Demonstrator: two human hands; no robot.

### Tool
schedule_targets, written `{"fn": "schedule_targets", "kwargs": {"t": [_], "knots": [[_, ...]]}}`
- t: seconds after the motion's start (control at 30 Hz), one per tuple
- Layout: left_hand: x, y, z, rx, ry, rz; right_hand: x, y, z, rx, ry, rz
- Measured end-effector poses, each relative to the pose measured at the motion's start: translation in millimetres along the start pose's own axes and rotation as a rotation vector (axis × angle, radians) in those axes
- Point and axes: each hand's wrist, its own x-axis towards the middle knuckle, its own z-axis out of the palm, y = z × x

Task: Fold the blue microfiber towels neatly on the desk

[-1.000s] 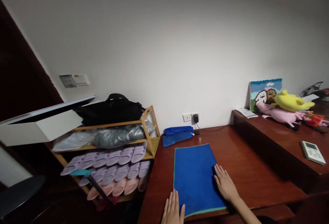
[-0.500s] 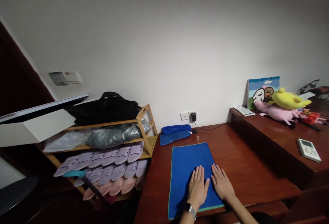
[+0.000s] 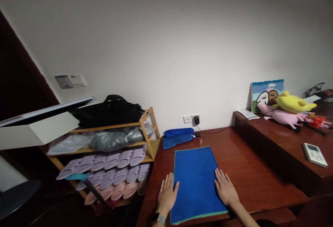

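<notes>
A blue cloth with green edging lies spread flat on the red-brown desk. At its left edge my left hand rests flat, fingers extended, with a watch on the wrist. My right hand lies flat over the cloth's right edge, its fingers stretched out. Neither hand holds anything. Behind the spread cloth, near the wall, is a folded blue cloth.
Left of the desk stands a wooden rack with slippers and a black bag. A black plug sits in the wall socket. On the raised right section are plush toys and a white calculator-like device.
My left hand has moved left from the middle of the cloth to its left edge. My right hand stays at the right edge. The view has shifted slightly.
</notes>
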Motion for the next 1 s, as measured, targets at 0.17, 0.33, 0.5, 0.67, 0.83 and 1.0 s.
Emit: {"fn": "schedule_targets", "kwargs": {"t": [0.17, 0.33, 0.5, 0.67, 0.83, 1.0], "knots": [[-5.8, -17.0, -2.8, -0.019, 0.027, 0.070, 1.5, 4.9, 9.0, -0.020, 0.035, 0.000], [-8.1, -11.3, -3.9, -0.043, 0.084, 0.074, 23.5, 6.5, 2.5, -0.028, 0.096, 0.002], [-10.2, -10.8, -5.9, -0.088, 0.086, 0.071, 60.6, 3.2, -9.4, -0.033, 0.011, -0.018], [-6.5, -21.4, -3.8, -0.164, 0.080, 0.038, 72.0, 7.9, -0.6, -0.046, -0.046, -0.046], [23.2, -3.3, -5.2, -0.287, 0.148, -0.064, 71.1, 8.5, 4.0, -0.044, -0.035, -0.036], [58.0, 96.2, 11.2, -0.151, 0.136, 0.275, 70.6, 4.0, -3.3, -0.022, -0.033, -0.034]]}}
